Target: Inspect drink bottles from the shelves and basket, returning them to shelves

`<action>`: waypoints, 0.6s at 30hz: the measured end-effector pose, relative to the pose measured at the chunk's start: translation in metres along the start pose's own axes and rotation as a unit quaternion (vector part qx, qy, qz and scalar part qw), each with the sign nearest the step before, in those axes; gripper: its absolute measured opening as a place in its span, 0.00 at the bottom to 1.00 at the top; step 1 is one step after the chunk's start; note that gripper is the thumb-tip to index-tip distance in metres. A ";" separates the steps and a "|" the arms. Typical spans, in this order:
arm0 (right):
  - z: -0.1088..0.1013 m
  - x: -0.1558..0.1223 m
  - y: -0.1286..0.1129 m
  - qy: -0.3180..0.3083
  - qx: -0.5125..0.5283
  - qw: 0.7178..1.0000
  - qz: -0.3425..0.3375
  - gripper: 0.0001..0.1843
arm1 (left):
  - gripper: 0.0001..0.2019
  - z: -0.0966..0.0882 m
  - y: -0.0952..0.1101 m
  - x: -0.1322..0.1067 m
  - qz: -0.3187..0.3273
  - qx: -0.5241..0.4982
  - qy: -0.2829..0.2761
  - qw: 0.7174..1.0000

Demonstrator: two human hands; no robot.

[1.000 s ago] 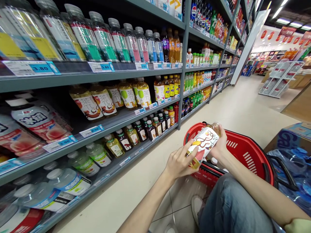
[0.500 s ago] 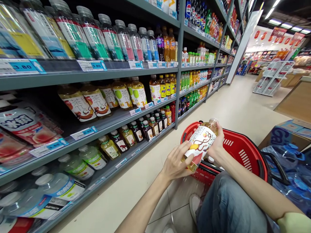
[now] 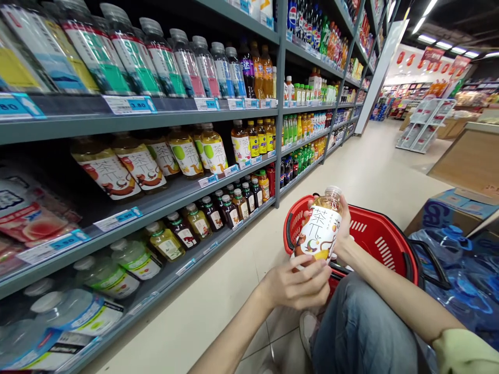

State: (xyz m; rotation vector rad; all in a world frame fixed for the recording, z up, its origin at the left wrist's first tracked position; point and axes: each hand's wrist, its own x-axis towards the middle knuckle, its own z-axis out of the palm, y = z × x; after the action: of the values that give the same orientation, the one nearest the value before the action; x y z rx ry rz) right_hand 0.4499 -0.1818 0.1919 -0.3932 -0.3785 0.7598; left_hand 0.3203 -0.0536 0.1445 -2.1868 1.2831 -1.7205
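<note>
A tea bottle with a white label, dark characters and painted fruit is held between both hands, its pale cap tilted up and away from me. My left hand wraps round the lower end, fingers across the front. My right hand grips the upper right side near the neck; some of its fingers are hidden behind the bottle. Below and behind the bottle is a red shopping basket with black handles. Something with a white cap lies partly hidden inside it.
To the left, shelves carry rows of drinks, including similar tea bottles. Large blue water jugs and a cardboard box stand at the right. A white rack stands farther down the aisle. My bent knee is close to the basket.
The bottle has turned about its length, so the large characters on its label now face me. My left hand has shifted round its lower end. The view has moved slightly right.
</note>
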 end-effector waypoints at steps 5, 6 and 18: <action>0.004 -0.003 0.000 -0.020 0.010 1.000 0.008 0.22 | 0.05 -0.003 0.005 0.008 0.019 -0.006 -0.009 1.000; 0.005 -0.003 0.000 -0.015 0.008 1.000 0.007 0.21 | 0.06 -0.003 0.005 0.008 0.013 -0.008 -0.010 1.000; -0.002 0.000 -0.003 0.014 -0.035 0.999 -0.038 0.25 | 0.28 -0.002 0.003 -0.019 -0.238 -0.131 0.064 0.960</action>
State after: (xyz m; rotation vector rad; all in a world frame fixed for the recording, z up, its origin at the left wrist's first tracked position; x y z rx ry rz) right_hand 0.4530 -0.1841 0.1920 -0.4532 -0.3924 0.6667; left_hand 0.3166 -0.0422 0.1296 -2.7621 1.1272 -1.9759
